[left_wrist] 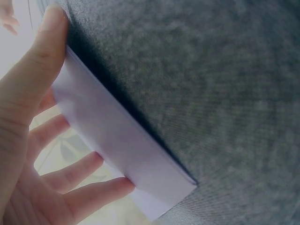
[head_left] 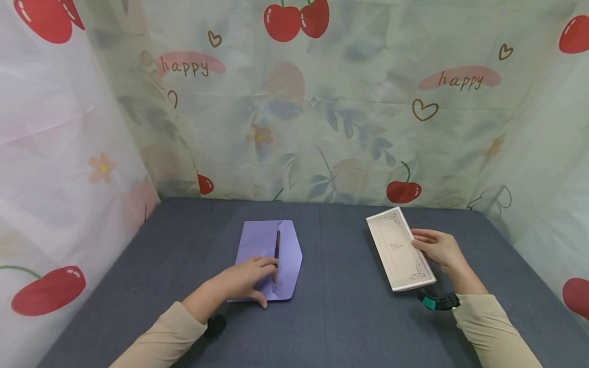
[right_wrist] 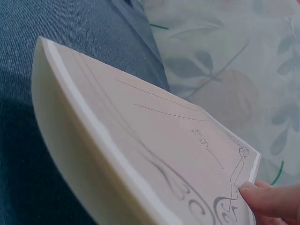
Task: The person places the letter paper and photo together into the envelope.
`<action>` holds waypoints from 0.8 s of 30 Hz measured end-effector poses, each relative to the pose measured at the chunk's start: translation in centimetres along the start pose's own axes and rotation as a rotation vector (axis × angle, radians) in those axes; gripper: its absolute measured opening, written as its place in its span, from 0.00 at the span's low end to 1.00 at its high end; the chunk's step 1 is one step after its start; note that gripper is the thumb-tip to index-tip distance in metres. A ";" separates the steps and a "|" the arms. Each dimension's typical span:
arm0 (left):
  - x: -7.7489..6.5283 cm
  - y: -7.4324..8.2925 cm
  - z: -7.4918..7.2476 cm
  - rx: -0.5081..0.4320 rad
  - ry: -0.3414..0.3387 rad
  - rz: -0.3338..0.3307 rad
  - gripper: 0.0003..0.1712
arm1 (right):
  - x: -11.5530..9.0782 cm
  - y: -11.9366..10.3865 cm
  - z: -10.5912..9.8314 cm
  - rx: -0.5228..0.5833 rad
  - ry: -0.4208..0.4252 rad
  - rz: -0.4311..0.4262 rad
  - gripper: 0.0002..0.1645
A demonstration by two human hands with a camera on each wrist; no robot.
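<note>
On the dark table lies a purple envelope (head_left: 257,237), its pointed flap (head_left: 291,260) opened out to the right and a dark slit showing along its opening. The left hand (head_left: 250,276) rests over the envelope, fingertips at the slit and thumb at the near edge. In the left wrist view its loosely spread fingers touch the envelope's lilac paper (left_wrist: 112,126). At the right, the right hand (head_left: 439,250) pinches a cream folded card (head_left: 398,250) by its right edge, tilted above the table. Black scrollwork decorates the card's corners, and the right wrist view shows its layers (right_wrist: 61,154) bowed slightly apart.
A dark grey cloth covers the table (head_left: 336,317). Behind and at both sides hangs a pale curtain (head_left: 317,112) printed with cherries, flowers and the word "happy". A black band with a teal part (head_left: 430,302) sits at the right wrist.
</note>
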State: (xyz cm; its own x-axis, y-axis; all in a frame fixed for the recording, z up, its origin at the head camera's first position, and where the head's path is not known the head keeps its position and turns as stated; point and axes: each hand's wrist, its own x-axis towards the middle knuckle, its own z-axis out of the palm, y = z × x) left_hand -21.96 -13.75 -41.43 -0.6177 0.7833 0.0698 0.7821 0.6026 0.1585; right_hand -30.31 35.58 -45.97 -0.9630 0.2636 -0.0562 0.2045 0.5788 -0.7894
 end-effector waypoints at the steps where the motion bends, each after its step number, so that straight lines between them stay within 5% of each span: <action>1: 0.0 0.0 0.0 0.002 0.001 0.001 0.29 | 0.1 0.0 0.0 0.003 -0.002 -0.005 0.31; 24: -0.1 -0.1 0.0 -0.001 -0.014 -0.011 0.30 | 0.3 -1.1 2.8 0.041 -0.053 -0.073 0.29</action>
State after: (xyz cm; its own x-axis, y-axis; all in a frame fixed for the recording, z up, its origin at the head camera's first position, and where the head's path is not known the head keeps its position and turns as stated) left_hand -21.97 -13.82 -41.43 -0.6250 0.7787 0.0541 0.7752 0.6111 0.1603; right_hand -31.28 32.86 -46.86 -0.9832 0.1803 -0.0291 0.1274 0.5626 -0.8168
